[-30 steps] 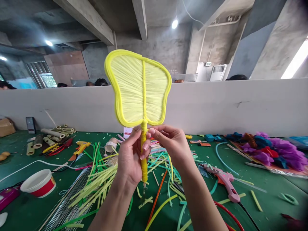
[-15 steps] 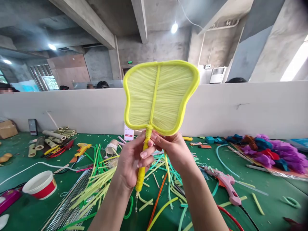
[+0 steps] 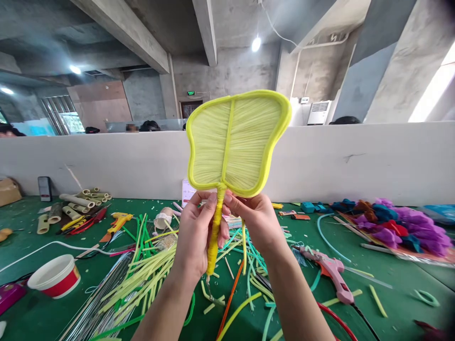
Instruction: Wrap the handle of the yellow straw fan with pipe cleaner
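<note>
From where I stand, the yellow fan (image 3: pixel 207 142) is held up above the middle of the green table (image 3: pixel 400 317), blade on top and slightly tilted. The left hand (image 3: pixel 195 227) wraps the handle (image 3: pixel 215 232), thumb in front and fingers curled behind it. The right hand (image 3: pixel 262 221) is at the neck just under the blade, its fingers drawn together; whether the tips pinch the neck or the yellow strip (image 3: pixel 243 248) hanging below, I cannot tell.

Among the containers, a white cup with a red band (image 3: pixel 67 281) stands at the left, tilted in my view; its mouth shows pale inner wall, while the bottom is hidden. A cardboard box (image 3: pixel 9 191) is at the far left edge, contents out of sight. Bamboo tubes (image 3: pixel 76 201) lie piled near the partition (image 3: pixel 320 163), some hollow ends showing. At the right, purple fabric pieces (image 3: pixel 423 222) lie heaped over clear plastic (image 3: pixel 421 260); whether that is a bag or a sheet is unclear.
</note>
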`<move>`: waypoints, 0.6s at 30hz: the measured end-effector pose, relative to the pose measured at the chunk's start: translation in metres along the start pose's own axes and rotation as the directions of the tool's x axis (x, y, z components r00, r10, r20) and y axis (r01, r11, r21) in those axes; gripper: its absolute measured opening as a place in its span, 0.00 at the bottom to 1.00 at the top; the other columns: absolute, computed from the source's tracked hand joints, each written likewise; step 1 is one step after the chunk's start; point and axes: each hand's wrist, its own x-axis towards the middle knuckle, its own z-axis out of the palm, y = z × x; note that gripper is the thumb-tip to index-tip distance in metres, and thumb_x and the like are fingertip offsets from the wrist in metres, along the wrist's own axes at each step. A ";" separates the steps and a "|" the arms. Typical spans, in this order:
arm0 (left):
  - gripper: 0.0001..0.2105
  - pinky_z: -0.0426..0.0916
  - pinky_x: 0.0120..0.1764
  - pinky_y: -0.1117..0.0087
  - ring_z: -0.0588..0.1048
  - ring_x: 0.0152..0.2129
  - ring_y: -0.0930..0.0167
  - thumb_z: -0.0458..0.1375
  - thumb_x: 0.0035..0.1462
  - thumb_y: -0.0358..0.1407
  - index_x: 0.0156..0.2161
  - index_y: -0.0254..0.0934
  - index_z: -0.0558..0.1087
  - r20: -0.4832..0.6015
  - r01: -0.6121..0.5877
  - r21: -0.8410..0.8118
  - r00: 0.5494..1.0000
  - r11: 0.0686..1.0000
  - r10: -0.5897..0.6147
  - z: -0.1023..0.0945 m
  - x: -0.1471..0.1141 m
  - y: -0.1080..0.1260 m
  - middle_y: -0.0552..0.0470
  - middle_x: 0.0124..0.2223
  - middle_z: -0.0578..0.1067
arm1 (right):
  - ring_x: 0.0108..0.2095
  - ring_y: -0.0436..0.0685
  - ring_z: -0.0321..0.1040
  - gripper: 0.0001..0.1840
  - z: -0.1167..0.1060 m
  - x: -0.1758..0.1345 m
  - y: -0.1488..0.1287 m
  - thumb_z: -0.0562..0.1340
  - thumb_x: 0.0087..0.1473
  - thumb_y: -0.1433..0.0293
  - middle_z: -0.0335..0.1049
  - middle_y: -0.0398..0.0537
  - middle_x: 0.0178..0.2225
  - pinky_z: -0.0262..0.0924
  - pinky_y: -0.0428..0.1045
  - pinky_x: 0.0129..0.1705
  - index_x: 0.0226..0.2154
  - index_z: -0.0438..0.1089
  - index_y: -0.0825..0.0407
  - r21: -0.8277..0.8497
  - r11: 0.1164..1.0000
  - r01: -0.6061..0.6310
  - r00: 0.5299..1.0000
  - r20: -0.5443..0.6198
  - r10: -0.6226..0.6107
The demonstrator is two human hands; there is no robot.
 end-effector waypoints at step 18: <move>0.12 0.63 0.14 0.81 0.68 0.11 0.80 0.65 0.58 0.43 0.39 0.38 0.70 0.019 -0.131 0.259 0.991 0.957 0.130 -0.003 -0.002 0.008 0.55 0.26 0.77 | 0.25 0.52 0.67 0.16 0.000 0.002 0.004 0.71 0.50 0.55 0.63 0.38 0.22 0.66 0.49 0.31 0.30 0.71 0.49 0.061 0.998 -0.029 0.997 0.077 0.025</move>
